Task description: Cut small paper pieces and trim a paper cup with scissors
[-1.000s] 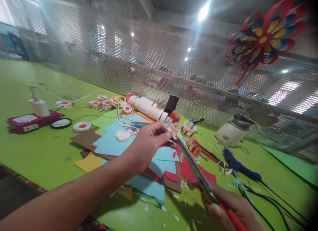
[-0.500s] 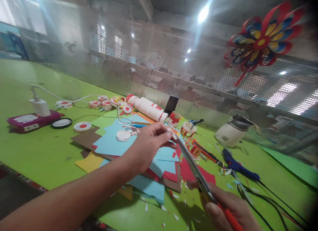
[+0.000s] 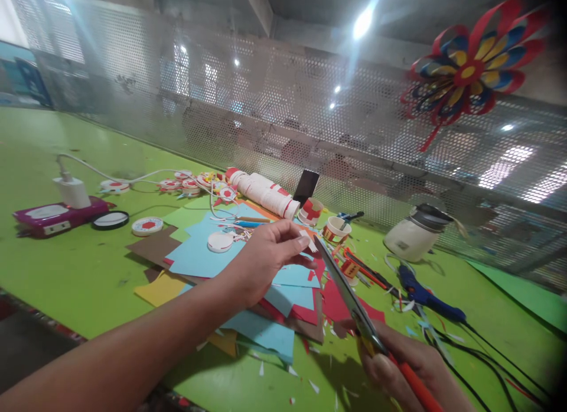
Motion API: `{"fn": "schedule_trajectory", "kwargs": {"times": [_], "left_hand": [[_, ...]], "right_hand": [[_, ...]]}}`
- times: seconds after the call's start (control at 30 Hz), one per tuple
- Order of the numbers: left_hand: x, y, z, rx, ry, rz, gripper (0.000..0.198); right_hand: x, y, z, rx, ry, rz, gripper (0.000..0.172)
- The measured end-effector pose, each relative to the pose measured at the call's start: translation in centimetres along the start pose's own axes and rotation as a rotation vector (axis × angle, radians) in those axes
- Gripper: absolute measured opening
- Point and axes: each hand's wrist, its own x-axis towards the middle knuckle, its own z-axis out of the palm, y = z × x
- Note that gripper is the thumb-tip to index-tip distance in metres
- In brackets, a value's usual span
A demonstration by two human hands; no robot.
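Between thumb and fingers, my left hand pinches a small piece of white paper above the stacked sheets. Red-handled scissors are gripped in my right hand, their blades pointing up and away. The blade tips sit just beside the paper's right edge; whether they touch it I cannot tell. Underneath lie blue paper sheets, with brown, red and yellow ones around them. A small white disc rests on the blue paper, left of my left hand.
A blue glue gun with black cables lies at the right, near a white jug. Small tubs, a white roll and a phone stand farther back. A purple power strip is at left. Paper scraps litter the front.
The scissors have shifted slightly, their tips now a little higher beside the white paper. My left hand has hardly moved and keeps its pinch.
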Motion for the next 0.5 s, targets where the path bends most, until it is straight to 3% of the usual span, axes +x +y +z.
{"fn": "schedule_trajectory", "kwargs": {"times": [0.23,0.4,0.5], "left_hand": [[0.2,-0.2,-0.1,0.072,-0.022,-0.031,0.012],[0.4,-0.5,-0.3,0.110,-0.066,-0.032,0.014],[0.5,-0.6,-0.4,0.121,-0.086,-0.037,0.016]], "right_hand": [[-0.2,0.8,-0.2,0.049,-0.034,0.057,0.032],[0.1,1.3,-0.7,0.065,-0.187,0.064,0.033],[0.1,1.3,-0.6,0.078,-0.164,0.121,0.034]]}}
